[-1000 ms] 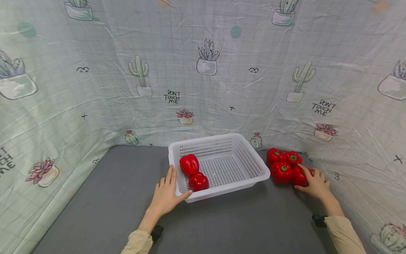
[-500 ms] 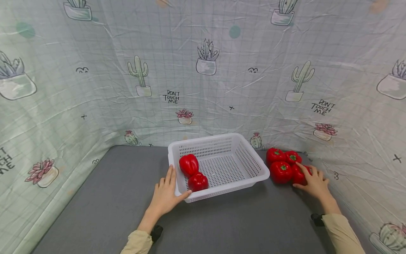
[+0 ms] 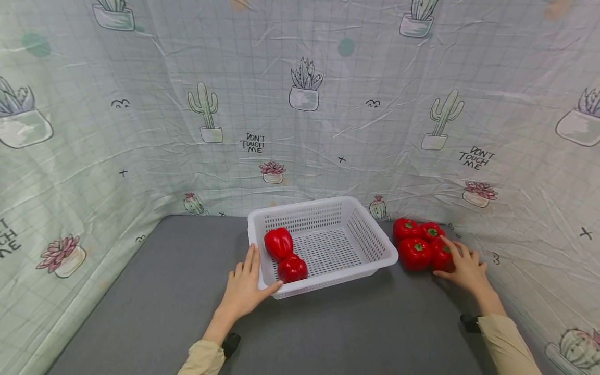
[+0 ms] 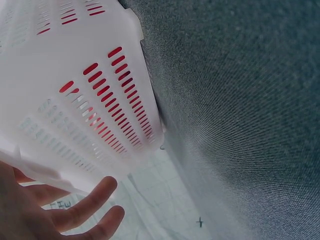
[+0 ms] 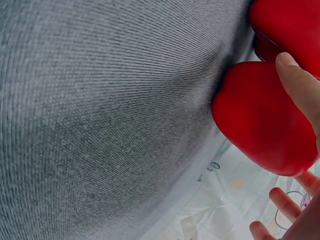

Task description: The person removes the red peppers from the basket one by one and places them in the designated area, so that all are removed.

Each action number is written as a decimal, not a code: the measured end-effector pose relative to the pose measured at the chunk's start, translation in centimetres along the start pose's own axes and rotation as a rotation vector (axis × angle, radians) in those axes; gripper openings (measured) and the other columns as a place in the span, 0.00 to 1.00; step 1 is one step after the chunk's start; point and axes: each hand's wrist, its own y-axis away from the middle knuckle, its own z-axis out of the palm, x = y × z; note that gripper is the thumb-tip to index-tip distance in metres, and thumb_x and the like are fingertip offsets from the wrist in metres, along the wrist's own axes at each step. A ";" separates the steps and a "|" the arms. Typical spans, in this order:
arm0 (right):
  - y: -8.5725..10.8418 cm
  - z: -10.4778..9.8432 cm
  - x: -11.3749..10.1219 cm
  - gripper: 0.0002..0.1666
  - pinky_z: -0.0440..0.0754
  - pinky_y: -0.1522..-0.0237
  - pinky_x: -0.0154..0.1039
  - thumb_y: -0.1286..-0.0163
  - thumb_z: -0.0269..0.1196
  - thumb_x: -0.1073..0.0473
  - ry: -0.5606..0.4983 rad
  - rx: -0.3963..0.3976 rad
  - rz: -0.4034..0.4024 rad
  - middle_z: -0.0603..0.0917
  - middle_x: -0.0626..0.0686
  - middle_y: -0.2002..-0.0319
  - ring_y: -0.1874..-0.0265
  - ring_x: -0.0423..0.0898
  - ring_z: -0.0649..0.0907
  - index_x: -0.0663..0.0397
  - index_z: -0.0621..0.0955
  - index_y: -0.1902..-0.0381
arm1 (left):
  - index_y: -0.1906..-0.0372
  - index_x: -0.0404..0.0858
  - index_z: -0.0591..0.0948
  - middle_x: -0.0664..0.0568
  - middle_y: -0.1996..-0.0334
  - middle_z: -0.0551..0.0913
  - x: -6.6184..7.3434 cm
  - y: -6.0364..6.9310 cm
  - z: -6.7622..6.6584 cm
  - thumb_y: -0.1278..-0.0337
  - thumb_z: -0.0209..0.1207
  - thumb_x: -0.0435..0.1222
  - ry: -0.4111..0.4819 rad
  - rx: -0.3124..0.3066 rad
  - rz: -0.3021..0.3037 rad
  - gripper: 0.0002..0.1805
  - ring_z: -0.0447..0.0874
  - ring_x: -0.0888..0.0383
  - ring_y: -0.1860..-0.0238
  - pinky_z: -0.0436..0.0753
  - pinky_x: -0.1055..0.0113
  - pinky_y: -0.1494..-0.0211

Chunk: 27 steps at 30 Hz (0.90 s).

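Beside three peppers [image 3: 415, 256], right grip [image 3: 467, 272] pinches another pepper [image 3: 440, 257] (left grip [image 3: 242, 289] spread on basket [image 3: 337, 276]).

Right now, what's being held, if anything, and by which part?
Right hand: rightmost red pepper, by its sides. Left hand just rests on the basket rim.

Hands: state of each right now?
Left hand: open, resting on the rim of the basket.
Right hand: closed around the front-right pepper outside the basket.
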 end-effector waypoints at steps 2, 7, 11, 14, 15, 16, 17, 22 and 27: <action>0.0 -0.1 0.0 0.62 0.54 0.67 0.69 0.56 0.70 0.47 0.000 0.005 -0.004 0.55 0.73 0.42 0.51 0.75 0.56 0.39 0.44 0.31 | 0.32 0.34 0.51 0.43 0.31 0.50 0.0 0.0 0.0 0.60 0.56 0.63 0.002 0.001 -0.001 0.54 0.67 0.45 0.49 0.71 0.47 0.52; 0.2 -0.5 -0.4 0.62 0.54 0.67 0.70 0.56 0.70 0.46 0.000 0.020 -0.010 0.57 0.73 0.43 0.52 0.75 0.57 0.41 0.45 0.31 | 0.32 0.34 0.51 0.43 0.31 0.51 0.0 0.1 0.0 0.60 0.55 0.63 0.002 -0.001 -0.001 0.54 0.67 0.45 0.49 0.71 0.47 0.52; 0.4 -1.2 -1.2 0.60 0.55 0.66 0.71 0.56 0.69 0.44 0.014 0.042 -0.019 0.58 0.71 0.43 0.51 0.74 0.57 0.43 0.48 0.31 | 0.32 0.34 0.52 0.43 0.31 0.51 0.0 0.1 0.0 0.60 0.56 0.62 0.001 0.002 0.003 0.54 0.67 0.45 0.49 0.71 0.46 0.52; 0.4 -1.9 -2.2 0.58 0.56 0.65 0.71 0.54 0.68 0.41 0.033 0.067 -0.046 0.59 0.70 0.43 0.52 0.73 0.59 0.45 0.49 0.32 | 0.32 0.34 0.52 0.43 0.31 0.51 0.0 0.1 -0.1 0.60 0.56 0.62 0.001 0.005 0.003 0.54 0.67 0.45 0.49 0.71 0.46 0.52; 0.4 -2.1 -2.6 0.57 0.57 0.65 0.70 0.53 0.67 0.40 0.042 0.077 -0.058 0.59 0.70 0.43 0.53 0.73 0.59 0.45 0.49 0.32 | 0.32 0.34 0.52 0.43 0.31 0.51 0.0 0.1 -0.1 0.60 0.56 0.62 0.001 0.006 0.002 0.54 0.67 0.45 0.49 0.71 0.46 0.52; 0.3 -2.4 -3.0 0.56 0.57 0.65 0.69 0.52 0.66 0.40 0.045 0.085 -0.070 0.59 0.70 0.43 0.53 0.73 0.59 0.46 0.50 0.32 | 0.32 0.34 0.52 0.43 0.31 0.51 0.0 0.1 -0.1 0.60 0.56 0.62 0.000 0.007 0.001 0.54 0.67 0.45 0.49 0.71 0.46 0.52; 0.3 -2.6 -3.4 0.55 0.57 0.65 0.68 0.52 0.66 0.40 0.046 0.090 -0.082 0.59 0.70 0.43 0.53 0.72 0.59 0.46 0.50 0.32 | 0.32 0.34 0.52 0.43 0.31 0.51 0.0 0.1 -0.1 0.60 0.56 0.62 0.000 0.008 0.001 0.54 0.67 0.45 0.49 0.71 0.46 0.52; -0.2 -3.4 -5.7 0.51 0.56 0.66 0.62 0.49 0.65 0.43 0.025 0.100 -0.131 0.60 0.68 0.44 0.51 0.69 0.58 0.48 0.53 0.33 | 0.32 0.34 0.51 0.43 0.31 0.51 0.0 0.0 -0.1 0.60 0.56 0.63 0.002 0.009 0.001 0.54 0.67 0.44 0.49 0.71 0.45 0.51; -0.8 -3.9 -8.3 0.48 0.56 0.64 0.61 0.49 0.66 0.47 0.005 0.113 -0.190 0.62 0.67 0.43 0.50 0.67 0.59 0.50 0.57 0.35 | 0.32 0.34 0.51 0.43 0.31 0.51 0.1 0.0 -0.1 0.60 0.55 0.63 0.003 0.000 -0.002 0.54 0.67 0.44 0.49 0.71 0.45 0.51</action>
